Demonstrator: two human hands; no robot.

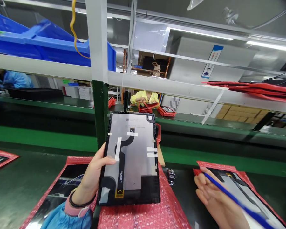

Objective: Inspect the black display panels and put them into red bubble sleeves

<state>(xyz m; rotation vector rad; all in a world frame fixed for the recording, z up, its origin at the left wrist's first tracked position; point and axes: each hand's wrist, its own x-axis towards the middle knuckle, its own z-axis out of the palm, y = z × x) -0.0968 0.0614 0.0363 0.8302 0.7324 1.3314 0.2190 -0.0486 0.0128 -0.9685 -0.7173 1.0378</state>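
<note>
**Display panel upright in left grip, pen in right**

At 7 o'clock of the view: left hand (92, 178), wrist bent back, cuff low beside the red bubble wrap (143, 214). Grip closed on the display panel (135, 143), thumb laid over the left edge onto the back face, fingers hidden behind. Panel at centre, upright and leaning slightly back. Lower edge on or just above the wrap, cannot tell which. Back face toward the camera, with black flex cable (121, 171) and white tape strips (118, 149) in plain sight.

At 4 o'clock: right hand (214, 197), palm turned up, fingers nearly straight. Loose grip on a blue pen (231, 198) lying across them, one end toward 10 o'clock. Beneath it, a second panel (249, 190) flat on its own red wrap on the green counter (19, 187).

Judgement on handling: hold by the frame edge only, thumb clear of cable and tape. Rest the lower edge on the wrap to spare the wrist. Hold the pen well apart from the upright panel.

At 12 o'clock, beyond the far counter: person in yellow (145, 96).
</note>
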